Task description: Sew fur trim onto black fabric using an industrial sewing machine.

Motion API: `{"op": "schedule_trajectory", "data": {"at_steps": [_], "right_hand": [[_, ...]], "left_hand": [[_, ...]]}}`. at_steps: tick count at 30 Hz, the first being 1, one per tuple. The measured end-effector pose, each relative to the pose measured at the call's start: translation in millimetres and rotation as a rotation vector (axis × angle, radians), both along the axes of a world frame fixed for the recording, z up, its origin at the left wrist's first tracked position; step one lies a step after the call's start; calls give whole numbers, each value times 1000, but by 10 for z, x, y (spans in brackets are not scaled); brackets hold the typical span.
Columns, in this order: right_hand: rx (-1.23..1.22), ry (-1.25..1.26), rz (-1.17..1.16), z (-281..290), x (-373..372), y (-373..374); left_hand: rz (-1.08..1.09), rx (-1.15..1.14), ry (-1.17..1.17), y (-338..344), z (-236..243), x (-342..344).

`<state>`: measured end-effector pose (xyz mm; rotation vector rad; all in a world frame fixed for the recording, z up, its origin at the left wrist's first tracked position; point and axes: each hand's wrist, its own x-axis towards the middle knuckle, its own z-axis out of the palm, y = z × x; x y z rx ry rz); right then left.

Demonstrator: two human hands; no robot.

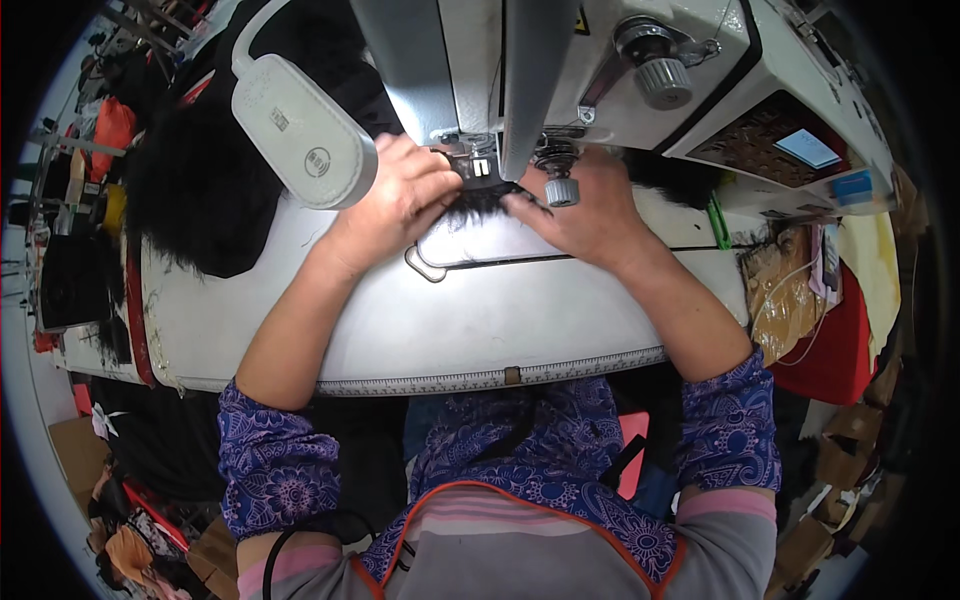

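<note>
A piece of black furry fabric (470,208) lies under the presser foot of a white sewing machine (680,60). My left hand (398,198) is at the left of the foot, its curled fingers closed on the fabric's edge. On the other side, my right hand (592,218) has its thumb against the fur; the machine's head and a tension knob (562,190) partly cover its other fingers. Both forearms rest over the front of the white sewing table (470,325).
A pale lamp head (303,130) hangs close above my left hand. More black fur (200,190) is heaped at the left of the table. A ruler strip (450,382) runs along the front edge. At the right are a lit control panel (790,145) and a green clip-like piece (719,222).
</note>
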<state>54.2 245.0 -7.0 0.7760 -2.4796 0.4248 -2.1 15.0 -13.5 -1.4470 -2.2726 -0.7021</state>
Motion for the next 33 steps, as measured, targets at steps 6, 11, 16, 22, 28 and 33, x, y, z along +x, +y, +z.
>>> {"op": "schedule_trajectory", "data": {"at_steps": [6, 11, 16, 22, 28, 33], "right_hand": [[-8, 0, 74, -87, 60, -86], [39, -44, 25, -86, 30, -7], [-82, 18, 134, -126, 44, -61], [64, -27, 81, -81, 59, -37], [-11, 13, 141, -104, 49, -9], [34, 12, 155, -92, 58, 47]], "left_hand": [[-133, -68, 17, 61, 36, 5], [-47, -57, 40, -48, 43, -69], [-90, 6, 15, -22, -14, -17], [-138, -6, 186, -31, -8, 1], [-192, -10, 144, -33, -32, 27], [-183, 22, 61, -14, -21, 48]]}}
